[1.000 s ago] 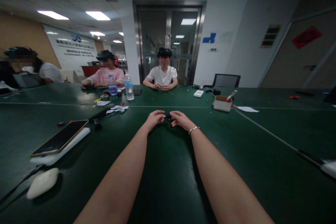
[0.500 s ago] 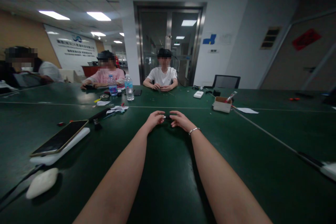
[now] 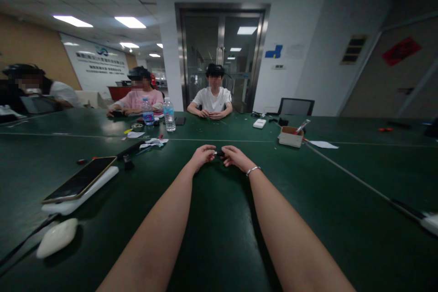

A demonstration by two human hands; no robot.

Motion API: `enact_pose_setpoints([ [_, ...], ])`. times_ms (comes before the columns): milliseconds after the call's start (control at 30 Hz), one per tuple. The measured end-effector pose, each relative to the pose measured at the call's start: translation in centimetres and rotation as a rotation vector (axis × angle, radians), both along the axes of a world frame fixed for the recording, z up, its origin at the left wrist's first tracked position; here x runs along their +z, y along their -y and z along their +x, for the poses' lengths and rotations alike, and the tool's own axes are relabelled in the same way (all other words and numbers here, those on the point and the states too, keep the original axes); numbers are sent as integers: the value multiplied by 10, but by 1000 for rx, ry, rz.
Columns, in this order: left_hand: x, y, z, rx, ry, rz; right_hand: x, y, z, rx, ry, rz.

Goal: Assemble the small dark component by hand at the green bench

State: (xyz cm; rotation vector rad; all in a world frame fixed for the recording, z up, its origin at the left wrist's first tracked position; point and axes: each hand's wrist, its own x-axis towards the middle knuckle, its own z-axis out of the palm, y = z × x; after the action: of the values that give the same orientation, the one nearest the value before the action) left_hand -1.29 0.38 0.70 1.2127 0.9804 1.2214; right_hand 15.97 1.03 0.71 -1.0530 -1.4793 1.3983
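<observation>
Head view: small dark object [image 3: 219, 153], long axis left to right, pinched at either end by left hand [image 3: 202, 155] and right hand [image 3: 236, 157], low over green table [image 3: 219, 237]. Cardboard box [image 3: 290, 136] beyond right holds a pen. Phone [image 3: 79, 179] on white pad at left.

Three other people sit at the far side of the green table [image 3: 342, 200]: one person in white [image 3: 211, 99] in the middle, one person in pink [image 3: 138, 98] further left, and one person at the far left [image 3: 32, 93]. Two water bottles [image 3: 169, 114] stand far left of centre. Near left lie one phone [image 3: 80, 179] and one white mouse [image 3: 56, 237]; far right stands one small box [image 3: 290, 137].
</observation>
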Motion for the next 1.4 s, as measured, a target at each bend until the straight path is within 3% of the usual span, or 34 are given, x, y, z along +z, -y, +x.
enact_pose_setpoints([
  [1167,-3,-4,1,25,28,2,-1,1,1,52,-16,56],
  [1400,-9,-10,2,71,-61,32,-2,2,3,44,-59,52],
])
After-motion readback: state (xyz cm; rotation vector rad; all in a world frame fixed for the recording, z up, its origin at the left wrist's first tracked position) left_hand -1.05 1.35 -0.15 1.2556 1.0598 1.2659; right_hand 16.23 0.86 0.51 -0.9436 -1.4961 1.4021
